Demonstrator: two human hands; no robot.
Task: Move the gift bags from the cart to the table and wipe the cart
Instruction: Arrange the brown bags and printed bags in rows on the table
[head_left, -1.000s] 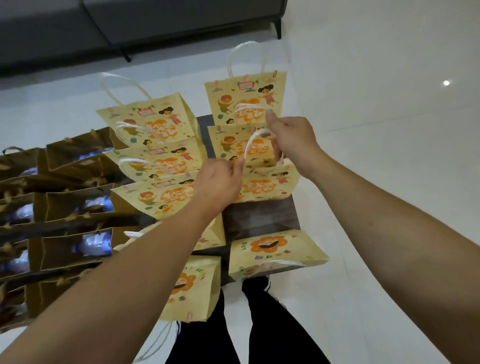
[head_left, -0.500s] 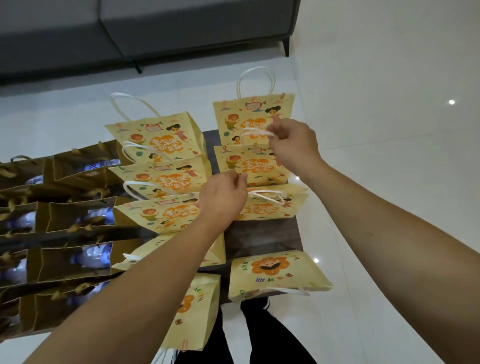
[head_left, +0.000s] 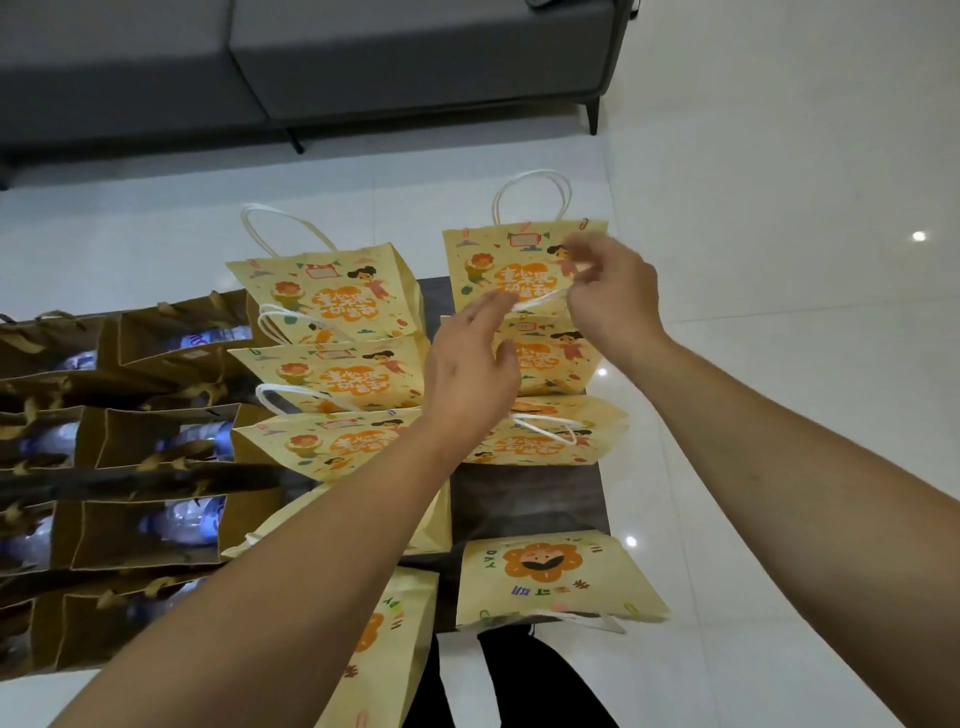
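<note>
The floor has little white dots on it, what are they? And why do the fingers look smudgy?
In the head view, the dots on the floor look like ceiling lights reflecting off glossy tiles; the right hand looks smeared, likely motion blur at the white handle; the wide lens bends the sofa.

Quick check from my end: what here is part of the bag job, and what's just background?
In the job:
yellow gift bags
dark cart top
right hand pinching a white handle
left hand

Background:
brown bags holding bottles
grey sofa
</note>
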